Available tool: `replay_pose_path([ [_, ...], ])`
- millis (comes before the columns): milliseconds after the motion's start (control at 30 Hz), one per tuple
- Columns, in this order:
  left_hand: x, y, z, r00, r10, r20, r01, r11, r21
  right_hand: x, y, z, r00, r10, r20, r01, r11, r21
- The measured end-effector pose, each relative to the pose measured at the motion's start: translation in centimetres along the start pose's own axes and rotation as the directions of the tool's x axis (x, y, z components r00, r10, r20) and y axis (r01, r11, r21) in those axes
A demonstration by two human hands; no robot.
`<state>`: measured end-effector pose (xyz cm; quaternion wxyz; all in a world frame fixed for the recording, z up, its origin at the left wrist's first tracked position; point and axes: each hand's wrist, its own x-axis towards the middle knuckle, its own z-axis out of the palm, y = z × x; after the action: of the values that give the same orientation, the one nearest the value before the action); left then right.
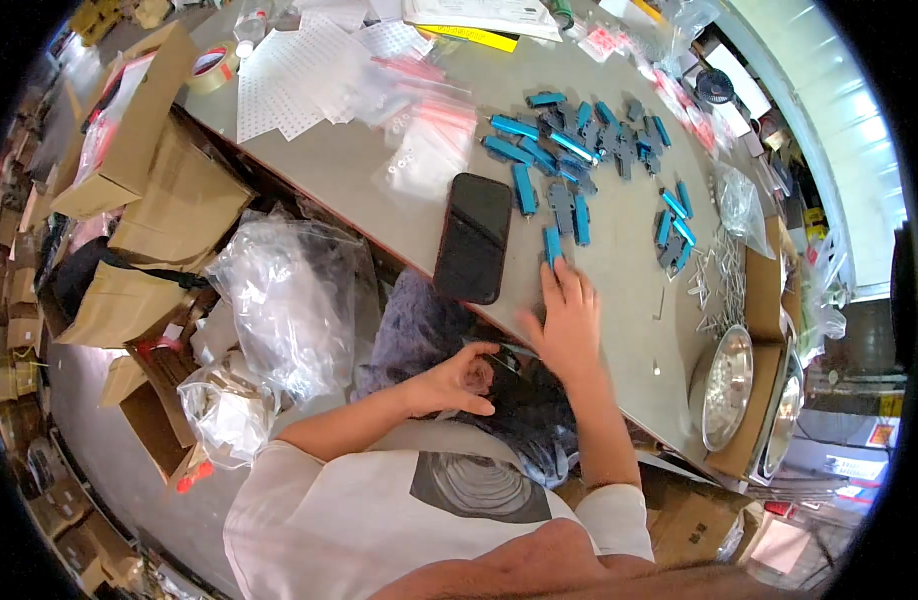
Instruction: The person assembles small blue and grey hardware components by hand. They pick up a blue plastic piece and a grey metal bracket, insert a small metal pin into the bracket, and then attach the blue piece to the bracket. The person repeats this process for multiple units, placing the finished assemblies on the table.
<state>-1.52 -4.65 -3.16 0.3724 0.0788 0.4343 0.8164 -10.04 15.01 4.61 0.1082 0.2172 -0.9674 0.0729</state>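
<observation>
My right hand [569,325] reaches over the table's near edge with its fingers stretched out and its thumb apart. Its index fingertip touches the near end of a small blue block-like part [552,243]. Over my lap, my left hand [454,385] is half curled, with a gap between thumb and fingers and nothing plainly visible in it. A black phone [474,238] lies at the table edge, left of my right hand. Beyond it spreads a loose pile of blue parts [514,127] and dark grey parts [561,205]; several more blue parts [676,203] lie farther right.
The grey table [619,300] carries clear bags [434,140], perforated white sheets [294,80] and a tape roll [214,68]. At right are metal pins [717,290] and a steel bowl [729,385] of small pieces. Cardboard boxes [129,180] and a plastic bag [289,300] crowd the left.
</observation>
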Motion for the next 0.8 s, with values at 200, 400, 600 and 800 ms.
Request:
replay_pose_path([
  [200,1.7,-1.1,-0.2,0.989,-0.117,0.093,0.128,0.984,-0.127,-8.2,0.6,-0.2,0.997,-0.038,-0.073,0.052,0.977,0.208],
  [400,3.4,0.5,1.6,0.949,-0.198,0.247,0.256,0.939,-0.231,-9.3,-0.2,-4.5,0.929,0.325,0.179,-0.336,0.531,0.778],
  [600,2.4,1.3,2.9,0.911,-0.257,0.324,0.356,0.887,-0.296,-7.0,0.5,-5.7,0.894,-0.025,0.448,-0.379,0.492,0.784],
  [800,1.4,0.9,2.1,0.904,-0.248,0.349,0.347,0.901,-0.259,-3.8,-1.3,-3.5,0.886,-0.362,0.289,-0.093,0.472,0.877],
])
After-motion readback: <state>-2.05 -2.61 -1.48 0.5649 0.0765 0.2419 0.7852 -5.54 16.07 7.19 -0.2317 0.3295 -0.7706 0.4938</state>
